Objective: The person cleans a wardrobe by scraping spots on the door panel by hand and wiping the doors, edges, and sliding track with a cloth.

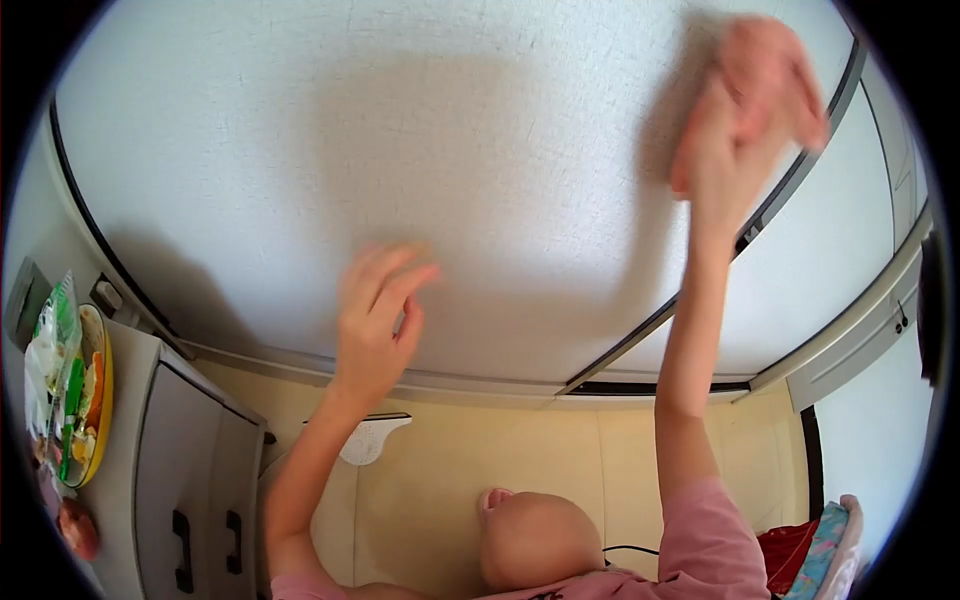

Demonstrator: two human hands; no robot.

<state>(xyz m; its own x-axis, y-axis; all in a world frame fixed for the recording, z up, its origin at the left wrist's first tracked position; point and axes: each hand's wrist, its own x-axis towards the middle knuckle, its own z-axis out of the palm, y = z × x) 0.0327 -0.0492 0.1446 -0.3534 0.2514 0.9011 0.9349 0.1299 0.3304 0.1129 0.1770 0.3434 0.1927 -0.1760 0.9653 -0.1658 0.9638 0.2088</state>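
A large pale, lightly textured sliding door panel (480,130) fills most of the view in front of me. High at the right, my right hand (722,165) is closed on a pink cloth (765,65) at the panel's surface, near its dark edge strip. Both hand and cloth are smeared by motion, and the bunched cloth covers part of the fingers. My left hand (378,315) hangs lower, left of the middle, in front of the panel. Its fingers are loosely bent and apart, with nothing in them. Whether it touches the panel I cannot tell.
At the left stands a grey cabinet (185,460) with dark handles, bearing a yellow-rimmed plate (104,400) and a plastic bag (52,345). A white flat object (372,440) lies on the tiled floor (430,510). Folded fabrics (825,550) sit at lower right.
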